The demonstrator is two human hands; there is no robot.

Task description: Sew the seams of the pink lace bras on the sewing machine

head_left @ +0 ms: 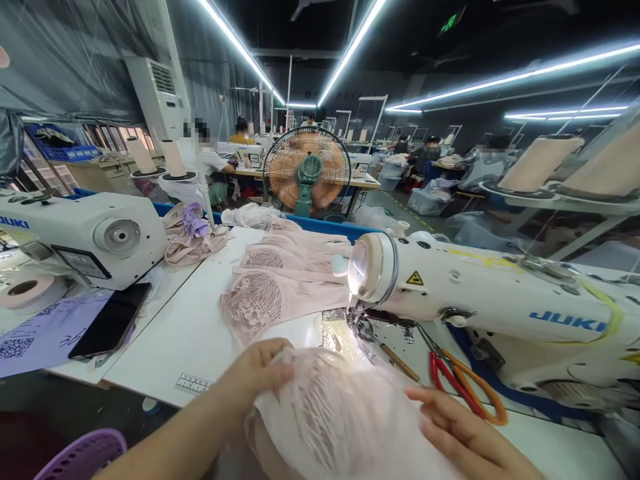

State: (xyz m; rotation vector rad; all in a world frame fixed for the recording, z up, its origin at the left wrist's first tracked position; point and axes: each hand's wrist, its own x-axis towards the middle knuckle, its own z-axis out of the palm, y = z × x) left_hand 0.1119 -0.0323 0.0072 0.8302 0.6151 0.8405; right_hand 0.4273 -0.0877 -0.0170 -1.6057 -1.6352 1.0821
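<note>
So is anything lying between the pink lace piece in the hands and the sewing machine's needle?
Nothing visible: the pink lace piece, under the left hand and right hand, reaches the presser foot. The scissors lie off to the right.

Ceiling tube lights [240, 50] streak from twelve o'clock across a dim hall; the machine lamp [361, 268] glares white at centre, washing out the fabric [340, 413] below. Edges bend, fisheye-style.

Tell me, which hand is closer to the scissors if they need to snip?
Probably the right hand. It rests on the lace edge just below the scissors, whose handles lie beside it. The left hand grips the lace's far side, away from them.
</note>
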